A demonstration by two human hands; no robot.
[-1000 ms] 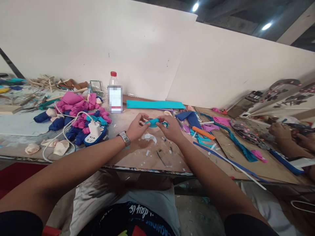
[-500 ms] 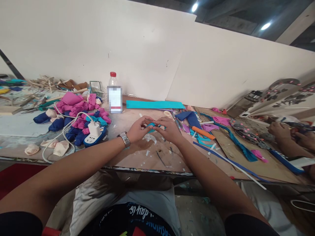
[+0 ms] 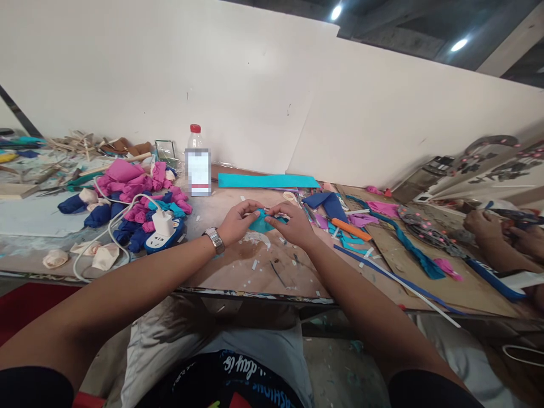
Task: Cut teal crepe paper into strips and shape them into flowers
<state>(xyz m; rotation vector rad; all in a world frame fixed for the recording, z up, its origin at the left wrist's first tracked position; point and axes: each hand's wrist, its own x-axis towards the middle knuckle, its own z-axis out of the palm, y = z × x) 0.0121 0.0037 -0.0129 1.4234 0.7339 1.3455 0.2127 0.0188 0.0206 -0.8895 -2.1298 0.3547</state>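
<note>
1. I now see more of the turquoise cloth [image 3: 260, 225], its lower part spread open; half a second ago only a small bit showed on my feed.
2. From here it looks soft, creased at the top and wider below.
3. It is over the table [image 3: 238, 272], between the left hand [image 3: 238, 224] and right hand [image 3: 294, 226], close together, both pinching it.
4. Behind, a turquoise strip [image 3: 267, 181] lies unmoved near the wall [image 3: 255, 113].

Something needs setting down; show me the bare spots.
Mostly bare: the pale board left of the blue bundles, and the table between bottle and left hand. Crowded: the stretch right of the right hand, with fabric scraps and an orange tool.
</note>
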